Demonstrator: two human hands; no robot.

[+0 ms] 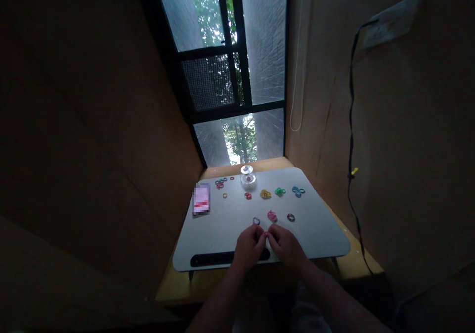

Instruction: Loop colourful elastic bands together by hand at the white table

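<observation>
1. While a small pink piece (266,233) is being held over the near part of the white table (315,229), its exact form is being hidden by the fingers around it
2. From either side, the small pink piece is being pinched by the left hand (250,244) and the right hand (285,244), whose fingertips are being brought close together
3. Just beyond the hands, a pink cluster (272,216) is being flanked by a purplish loop (256,220) on the left and a dark ring (291,217) on the right
4. Farther across, a row is being formed, left to right, by red bands (248,196), yellow bands (265,194), green bands (279,192) and blue bands (298,191)
5. Behind the red bands, a clear container (248,179) is being supported by the white table
6. Toward the far left, space is being shared by a mixed cluster (220,183), a small red ring (232,178) and a single yellow ring (224,195), with a blurred pinkish rectangle (201,198) nearer the edge
7. Along the near edge, a black strip (213,259) is being partly covered by the left hand
8. Beyond the white table, light is being admitted through a dark-framed window (241,140)
</observation>
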